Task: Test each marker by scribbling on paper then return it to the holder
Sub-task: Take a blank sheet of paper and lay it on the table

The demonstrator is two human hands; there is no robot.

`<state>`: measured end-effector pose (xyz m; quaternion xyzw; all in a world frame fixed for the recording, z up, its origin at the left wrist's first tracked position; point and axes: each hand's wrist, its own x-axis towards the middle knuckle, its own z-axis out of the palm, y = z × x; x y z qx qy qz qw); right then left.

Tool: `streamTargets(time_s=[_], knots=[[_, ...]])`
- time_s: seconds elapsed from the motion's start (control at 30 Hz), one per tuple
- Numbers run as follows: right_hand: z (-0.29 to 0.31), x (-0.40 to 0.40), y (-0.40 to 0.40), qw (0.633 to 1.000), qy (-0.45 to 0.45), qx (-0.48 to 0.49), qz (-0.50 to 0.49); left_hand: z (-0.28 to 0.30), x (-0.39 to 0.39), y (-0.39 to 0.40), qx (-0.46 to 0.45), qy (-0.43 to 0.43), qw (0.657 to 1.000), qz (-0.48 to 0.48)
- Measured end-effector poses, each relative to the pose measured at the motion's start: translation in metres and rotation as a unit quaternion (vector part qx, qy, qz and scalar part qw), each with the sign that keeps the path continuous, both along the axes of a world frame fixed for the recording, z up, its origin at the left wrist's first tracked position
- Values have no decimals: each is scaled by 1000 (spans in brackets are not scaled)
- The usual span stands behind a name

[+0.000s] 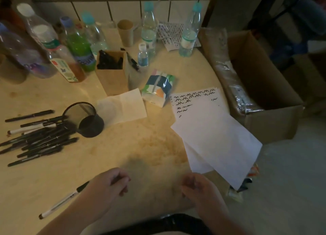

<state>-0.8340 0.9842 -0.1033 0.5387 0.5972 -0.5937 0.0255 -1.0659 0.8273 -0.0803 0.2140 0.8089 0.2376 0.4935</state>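
My left hand [109,183] is low at the table's front edge, its fingers curled round the black cap end of a white marker [61,201] whose body sticks out to the lower left. My right hand [195,185] is beside it with curled fingers, and I see nothing in it. White paper [211,129] with black scribbles near its top lies to the right, overhanging the edge. A black mesh holder [91,127] lies tipped on its side, and several black markers [38,139] are spilled to its left. A brown cardboard holder [112,81] behind it has dark markers inside.
Several plastic bottles [77,46] and a paper cup [125,33] stand along the tiled wall. A tissue pack [157,88] and a folded note [125,106] lie mid-table. An open cardboard box [264,86] sits to the right, off the table.
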Motion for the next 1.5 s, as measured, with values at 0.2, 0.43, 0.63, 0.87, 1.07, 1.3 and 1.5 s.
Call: streamTargets(time_s=[0.2, 0.43, 0.63, 0.87, 1.07, 1.3, 1.5], knots=[[-1, 10, 28, 999, -30, 36, 6, -2, 13, 26, -14, 6, 1000, -13], [-5, 56, 92, 998, -33, -5, 54, 0, 63, 45, -14, 13, 995, 98], [3, 98, 156, 993, -26, 0, 115, 5, 125, 72, 3, 42, 983, 181], [-15, 122, 223, 976, -93, 170, 94, 15, 177, 94, 13, 40, 969, 244], [-38, 126, 259, 979, -154, 113, 72, 24, 196, 100, -4, 27, 966, 256], [-29, 128, 247, 979, -126, 79, 137, 32, 201, 92, -13, 42, 966, 254], [-10, 122, 211, 987, -95, 41, 120, 34, 189, 68, -6, 45, 963, 264]])
